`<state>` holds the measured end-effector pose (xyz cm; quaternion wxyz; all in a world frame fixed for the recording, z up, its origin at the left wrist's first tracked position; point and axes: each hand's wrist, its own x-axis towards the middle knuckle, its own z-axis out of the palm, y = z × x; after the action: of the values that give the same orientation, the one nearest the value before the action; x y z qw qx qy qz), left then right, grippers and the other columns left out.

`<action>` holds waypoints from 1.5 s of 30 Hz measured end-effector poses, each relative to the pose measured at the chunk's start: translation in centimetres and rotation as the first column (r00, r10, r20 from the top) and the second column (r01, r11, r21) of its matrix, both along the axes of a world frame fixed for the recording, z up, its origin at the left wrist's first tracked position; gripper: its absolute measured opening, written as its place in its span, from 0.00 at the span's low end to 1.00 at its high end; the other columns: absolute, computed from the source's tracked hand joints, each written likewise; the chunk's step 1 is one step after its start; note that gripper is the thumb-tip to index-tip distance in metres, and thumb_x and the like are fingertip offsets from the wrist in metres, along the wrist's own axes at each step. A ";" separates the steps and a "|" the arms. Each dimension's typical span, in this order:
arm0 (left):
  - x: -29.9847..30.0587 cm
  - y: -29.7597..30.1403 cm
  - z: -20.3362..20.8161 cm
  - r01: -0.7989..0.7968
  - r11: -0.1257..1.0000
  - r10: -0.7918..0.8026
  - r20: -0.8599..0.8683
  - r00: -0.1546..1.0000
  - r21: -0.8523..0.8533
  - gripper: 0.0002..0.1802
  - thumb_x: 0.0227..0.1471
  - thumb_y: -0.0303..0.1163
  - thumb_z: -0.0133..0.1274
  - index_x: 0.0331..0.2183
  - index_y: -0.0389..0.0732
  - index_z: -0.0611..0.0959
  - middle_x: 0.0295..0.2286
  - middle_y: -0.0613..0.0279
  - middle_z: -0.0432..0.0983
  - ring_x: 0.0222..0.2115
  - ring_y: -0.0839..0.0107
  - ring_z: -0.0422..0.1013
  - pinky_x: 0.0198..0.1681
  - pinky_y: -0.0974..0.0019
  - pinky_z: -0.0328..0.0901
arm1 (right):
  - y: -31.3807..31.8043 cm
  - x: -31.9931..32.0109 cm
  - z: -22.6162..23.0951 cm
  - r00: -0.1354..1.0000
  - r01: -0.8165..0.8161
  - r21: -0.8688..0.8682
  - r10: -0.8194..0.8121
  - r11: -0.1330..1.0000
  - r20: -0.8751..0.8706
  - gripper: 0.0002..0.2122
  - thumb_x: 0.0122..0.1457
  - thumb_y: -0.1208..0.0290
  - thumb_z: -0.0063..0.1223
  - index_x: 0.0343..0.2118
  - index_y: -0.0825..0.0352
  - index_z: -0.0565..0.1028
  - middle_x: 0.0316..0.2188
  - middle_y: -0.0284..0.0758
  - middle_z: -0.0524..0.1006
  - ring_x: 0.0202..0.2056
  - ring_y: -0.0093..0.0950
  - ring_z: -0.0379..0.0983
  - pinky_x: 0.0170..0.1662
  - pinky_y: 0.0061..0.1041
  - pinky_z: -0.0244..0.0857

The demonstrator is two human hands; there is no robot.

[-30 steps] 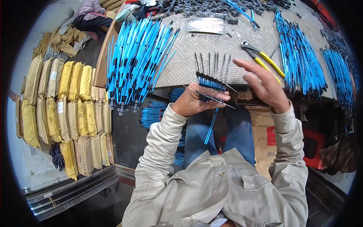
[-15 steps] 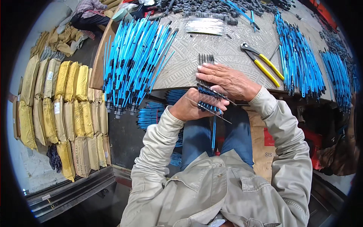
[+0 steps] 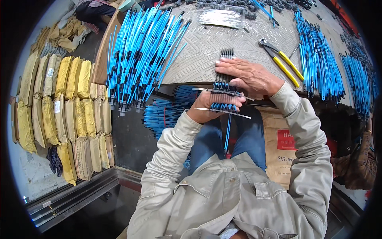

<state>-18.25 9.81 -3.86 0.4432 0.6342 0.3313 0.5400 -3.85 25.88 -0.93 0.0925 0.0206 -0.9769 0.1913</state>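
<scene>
Between my hands is a flat row of slim black-and-blue rods, lined up side by side above my lap. My left hand is closed around its lower part from the left. Thin pale strips lie crosswise over the row near those fingers. My right hand rests across the upper part with its fingers stretched out flat, pressing on the rods. Two longer blue rods hang below toward my lap. The left palm and the rods' undersides are hidden.
Blue-rod heaps stand left and right on the patterned table. Yellow-handled pincers and a white thin-strip bundle lie there. Wrapped packages are stacked left; a person is at upper left.
The rods now lie in a broader, more even row, and the crosswise strips sit closer to level. My right hand still covers the upper rods. The whole view has shifted slightly.
</scene>
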 end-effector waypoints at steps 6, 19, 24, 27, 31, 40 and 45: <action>0.4 -0.5 0.9 -0.024 0.998 0.025 -0.028 0.999 0.050 0.16 0.43 0.21 0.57 0.39 0.38 0.79 0.38 0.48 0.75 0.43 0.58 0.72 0.45 0.62 0.68 | -0.4 0.0 -0.3 0.999 -0.017 0.044 0.019 0.999 -0.034 0.24 0.62 0.53 0.31 0.57 0.61 0.59 0.58 0.36 0.58 0.60 0.34 0.51 0.62 0.33 0.43; 0.2 -4.9 6.8 -0.042 0.969 -0.045 -0.340 0.939 -0.243 0.33 0.40 0.35 0.64 0.50 0.45 0.73 0.43 0.60 0.73 0.40 0.70 0.70 0.46 0.64 0.65 | -1.9 1.5 0.5 0.994 0.091 -0.052 -0.094 0.995 -0.055 0.21 0.62 0.60 0.36 0.57 0.60 0.59 0.57 0.36 0.60 0.59 0.34 0.53 0.62 0.31 0.46; 0.5 -6.0 8.3 -0.090 0.896 -0.050 -0.300 0.953 -0.436 0.38 0.38 0.34 0.65 0.52 0.39 0.69 0.43 0.57 0.73 0.43 0.72 0.68 0.48 0.66 0.63 | -1.8 1.8 0.3 0.989 -0.021 0.089 0.034 0.996 -0.142 0.20 0.62 0.60 0.35 0.55 0.62 0.62 0.57 0.37 0.60 0.59 0.34 0.53 0.62 0.31 0.46; -0.2 -6.7 8.2 -0.112 0.886 -0.035 -0.307 0.951 -0.450 0.39 0.38 0.34 0.65 0.52 0.38 0.67 0.45 0.56 0.71 0.45 0.70 0.67 0.51 0.66 0.61 | -1.7 1.8 0.3 0.989 -0.003 0.093 0.017 0.996 -0.144 0.20 0.63 0.59 0.33 0.54 0.62 0.63 0.57 0.37 0.60 0.59 0.34 0.53 0.62 0.31 0.46; -0.7 -8.6 8.6 -0.228 0.940 0.080 -0.483 0.872 -0.255 0.41 0.37 0.35 0.66 0.53 0.40 0.67 0.47 0.55 0.69 0.49 0.66 0.66 0.52 0.62 0.60 | -1.9 2.4 0.6 0.992 0.017 0.052 -0.010 0.999 -0.124 0.20 0.63 0.57 0.32 0.53 0.63 0.64 0.57 0.37 0.61 0.59 0.34 0.53 0.62 0.31 0.46; -3.9 -10.9 7.7 -0.255 0.894 0.143 -0.305 0.942 -0.368 0.47 0.35 0.39 0.66 0.54 0.34 0.63 0.52 0.50 0.63 0.54 0.63 0.60 0.56 0.63 0.56 | -1.7 2.2 1.2 0.991 0.024 0.048 -0.018 0.999 -0.134 0.20 0.63 0.57 0.31 0.52 0.65 0.64 0.56 0.37 0.62 0.59 0.34 0.54 0.61 0.30 0.47; -5.4 -8.7 7.3 -0.281 0.953 0.163 -0.598 0.785 -0.109 0.54 0.27 0.47 0.66 0.55 0.37 0.62 0.53 0.53 0.62 0.54 0.64 0.60 0.57 0.63 0.55 | -1.6 1.7 2.2 0.990 0.076 -0.150 -0.092 0.986 -0.104 0.20 0.63 0.59 0.33 0.53 0.65 0.64 0.55 0.38 0.64 0.56 0.35 0.59 0.58 0.31 0.52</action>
<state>-23.68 1.07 3.46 0.3126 0.6793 0.5741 0.3334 -2.12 24.29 1.24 0.1557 -0.0168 -0.9537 0.2568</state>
